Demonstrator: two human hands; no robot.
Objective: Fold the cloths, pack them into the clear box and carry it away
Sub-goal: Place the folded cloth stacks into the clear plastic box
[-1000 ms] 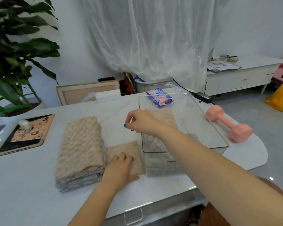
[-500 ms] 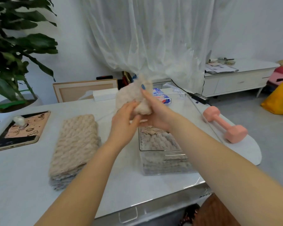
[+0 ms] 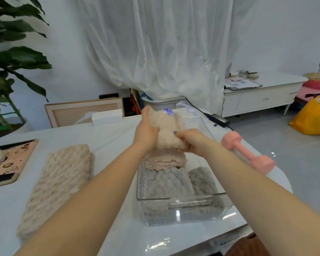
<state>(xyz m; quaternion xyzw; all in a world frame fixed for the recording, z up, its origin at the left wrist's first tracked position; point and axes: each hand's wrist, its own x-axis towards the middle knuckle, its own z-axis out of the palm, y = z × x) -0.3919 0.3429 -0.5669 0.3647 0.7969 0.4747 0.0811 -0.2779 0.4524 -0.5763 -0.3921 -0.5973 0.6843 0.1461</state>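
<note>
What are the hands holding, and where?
A folded beige cloth over the clear box: left hand holds its left side, right hand its lower right edge.

A home living room: a sheer white curtain (image 3: 164,52) drapes the back wall, with a large-leafed green potted plant (image 3: 11,58), a low white sideboard (image 3: 257,97), and a pink dumbbell (image 3: 248,152) at the glossy white worktop's (image 3: 109,135) right edge.
</note>
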